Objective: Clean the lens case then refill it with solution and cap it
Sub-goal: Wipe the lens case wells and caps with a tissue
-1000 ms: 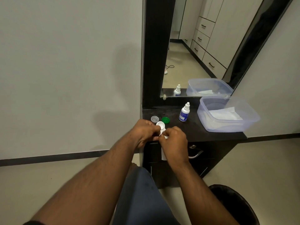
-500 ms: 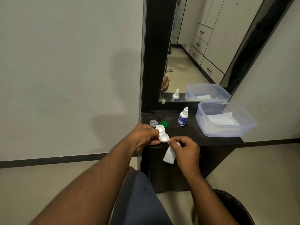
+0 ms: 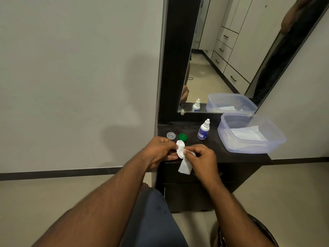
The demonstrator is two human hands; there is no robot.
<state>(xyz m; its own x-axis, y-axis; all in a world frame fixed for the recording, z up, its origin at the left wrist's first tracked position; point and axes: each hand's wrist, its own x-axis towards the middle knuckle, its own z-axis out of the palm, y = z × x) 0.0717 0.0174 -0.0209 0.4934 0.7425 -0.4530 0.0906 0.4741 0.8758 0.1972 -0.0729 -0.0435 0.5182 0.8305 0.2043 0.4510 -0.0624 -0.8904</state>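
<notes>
Cleaning stage is looking underway: left hand [image 3: 158, 151] is gripping the white lens case [image 3: 180, 149] while right hand [image 3: 201, 160] is pinching a tissue [image 3: 185, 166] against it; both caps, clear cap [image 3: 171, 135] and green cap [image 3: 183, 137], are lying off at 12 o'clock, solution bottle [image 3: 203, 130] standing unused at 1 o'clock, refilling and capping remaining.

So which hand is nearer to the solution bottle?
Right. The right hand is in front of the solution bottle, slightly left; the left hand is farther left, holding the lens case.

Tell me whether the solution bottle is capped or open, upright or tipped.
Capped and upright. The solution bottle stands on the dark dresser top with its white cap on, untouched by either hand.
</notes>
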